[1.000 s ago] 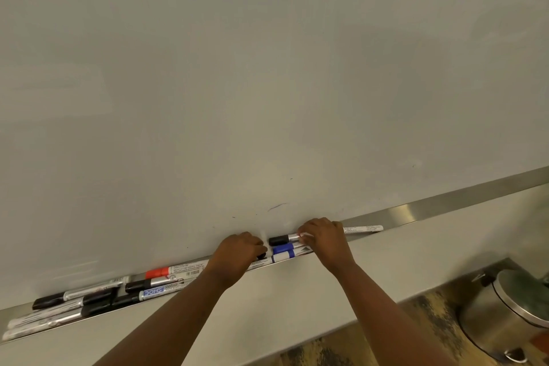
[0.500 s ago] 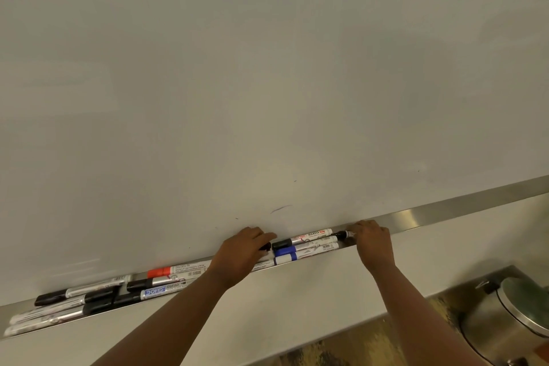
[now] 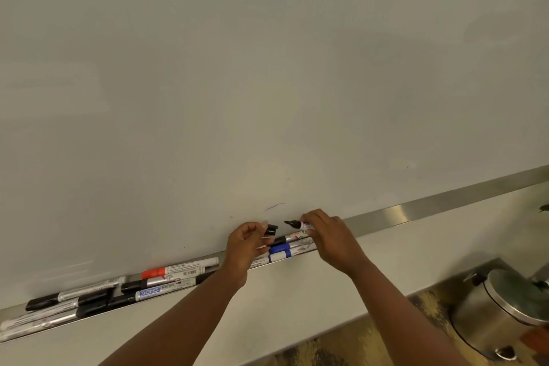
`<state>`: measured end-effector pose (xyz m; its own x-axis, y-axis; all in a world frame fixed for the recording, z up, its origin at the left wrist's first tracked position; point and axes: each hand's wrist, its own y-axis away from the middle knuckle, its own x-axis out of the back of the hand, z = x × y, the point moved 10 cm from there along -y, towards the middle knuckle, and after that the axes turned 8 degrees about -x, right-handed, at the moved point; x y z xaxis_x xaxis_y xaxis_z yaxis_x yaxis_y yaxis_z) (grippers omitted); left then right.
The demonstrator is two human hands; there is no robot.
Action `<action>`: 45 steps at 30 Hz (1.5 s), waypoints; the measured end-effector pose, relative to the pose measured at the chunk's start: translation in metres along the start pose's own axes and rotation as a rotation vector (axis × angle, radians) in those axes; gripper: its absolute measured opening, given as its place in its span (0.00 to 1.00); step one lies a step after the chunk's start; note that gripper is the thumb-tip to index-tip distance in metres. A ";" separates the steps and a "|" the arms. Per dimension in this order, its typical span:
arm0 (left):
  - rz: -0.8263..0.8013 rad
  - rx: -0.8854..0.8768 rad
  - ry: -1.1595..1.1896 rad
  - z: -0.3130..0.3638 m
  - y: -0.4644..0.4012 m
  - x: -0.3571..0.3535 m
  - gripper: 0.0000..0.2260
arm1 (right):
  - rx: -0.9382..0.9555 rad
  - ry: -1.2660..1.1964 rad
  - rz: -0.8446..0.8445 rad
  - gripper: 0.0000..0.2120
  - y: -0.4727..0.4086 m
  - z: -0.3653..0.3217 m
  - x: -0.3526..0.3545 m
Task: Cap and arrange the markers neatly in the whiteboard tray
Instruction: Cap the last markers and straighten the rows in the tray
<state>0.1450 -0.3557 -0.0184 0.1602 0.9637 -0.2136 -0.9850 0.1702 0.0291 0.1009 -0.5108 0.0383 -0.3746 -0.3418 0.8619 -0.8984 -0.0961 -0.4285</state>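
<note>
Two bare hands meet above the whiteboard tray [image 3: 395, 212] in the head view. The left hand [image 3: 248, 242] pinches a black cap [image 3: 271, 230] between thumb and fingertips, its open end towards the right. The right hand [image 3: 331, 235] has its fingers clamped on an uncapped black marker [image 3: 298, 224], the tip aimed at the cap, just apart from it. Below them capped markers [image 3: 289, 246] lie in the tray, with a second cluster of markers [image 3: 166, 281] further left. A steel bin [image 3: 499, 315] stands lower right

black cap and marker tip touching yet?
Apart. Head view shows whiteboard between the black cap in the left hand and the marker tip held by the right hand.
</note>
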 end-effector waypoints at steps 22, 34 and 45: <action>0.038 -0.072 -0.051 0.017 0.002 0.008 0.04 | 0.101 0.056 0.124 0.11 0.003 -0.035 0.015; -0.028 -0.063 -0.056 0.017 0.000 0.004 0.03 | 0.074 -0.068 0.058 0.13 -0.004 -0.042 0.012; -0.065 -0.085 -0.208 0.021 -0.006 0.019 0.07 | -0.116 -0.389 -0.169 0.08 -0.014 -0.033 -0.011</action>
<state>0.1554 -0.3346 -0.0024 0.2246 0.9744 -0.0066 -0.9726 0.2238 -0.0623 0.1105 -0.4750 0.0437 -0.1254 -0.6593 0.7413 -0.9678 -0.0830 -0.2375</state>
